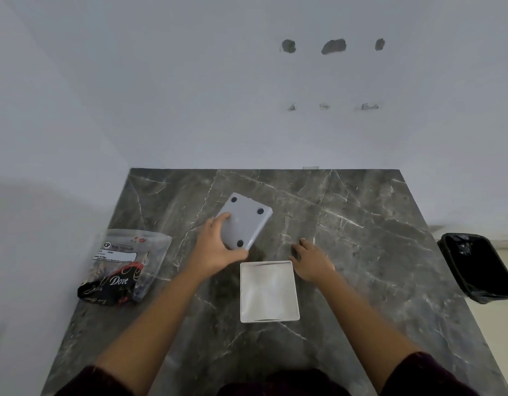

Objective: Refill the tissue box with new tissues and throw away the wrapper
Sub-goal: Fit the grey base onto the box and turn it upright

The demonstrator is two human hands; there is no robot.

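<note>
Left hand (218, 247) is gripping the grey base (244, 221) of the tissue box, fingers over its near-left corner and thumb under the near edge. The base is sitting tilted, underside up, so you're seeing three of its dark round feet; can't tell if it's touching the table (375, 252) or lifted a bit. Right hand (312, 261) is lying open with fingers spread on the marble, holding nothing, just beside the far-right corner of the box (270, 291). That white box is sitting open side up, right between the two forearms, and it's looking empty inside. The tissue pack (127, 267), still in its wrapper with "Dove" printed on it, is lying well off to the left near the table edge. A bin (478, 267) with a black liner is standing on the floor past the right edge of the table.
</note>
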